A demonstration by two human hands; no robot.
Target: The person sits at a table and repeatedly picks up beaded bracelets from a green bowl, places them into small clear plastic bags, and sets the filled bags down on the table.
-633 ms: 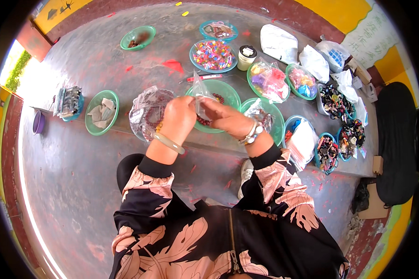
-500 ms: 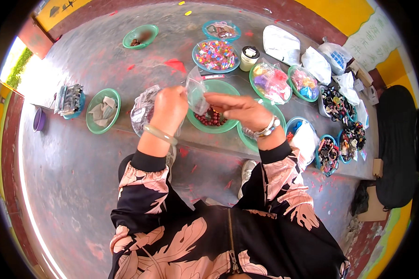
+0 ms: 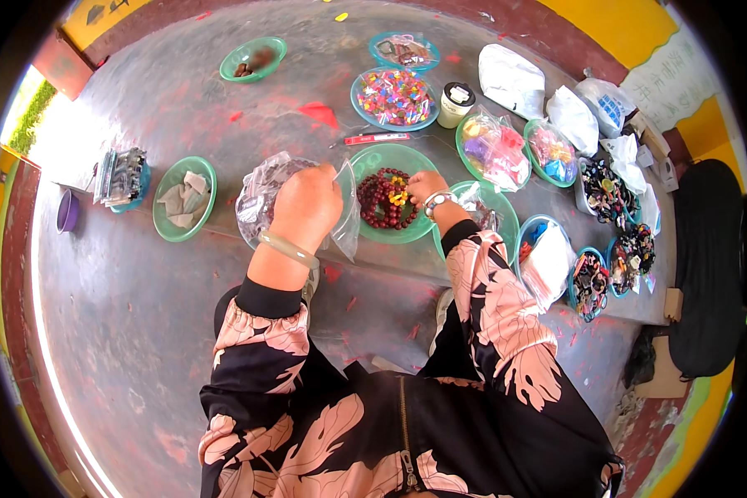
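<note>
My left hand (image 3: pixel 309 197) is closed on the top of a clear plastic bag (image 3: pixel 347 220), which hangs down beside a green bowl (image 3: pixel 380 154). In that bowl lies a heap of dark red beaded bracelets (image 3: pixel 379 199), some with yellow beads (image 3: pixel 399 192). My right hand (image 3: pixel 427 187) reaches in at the bowl's right side, fingers pinched at the yellow beads of a bracelet; the fingertips are partly hidden. Just left of my left hand, a bowl of clear packets (image 3: pixel 260 199) is partly covered by my forearm.
A green bowl of clear bags (image 3: pixel 506 207) stands under my right forearm. Farther off are a plate of colourful small pieces (image 3: pixel 394 97), a lidded cup (image 3: pixel 456 104) and a red-and-white pen-like thing (image 3: pixel 388 139). Left sits a bowl of pale pouches (image 3: pixel 184 199). White bags (image 3: pixel 512 81) line the right.
My right hand has come away from the bag at my left hand and down into the bowl, onto the bracelets. The left hand keeps the bag, now hanging lower.
</note>
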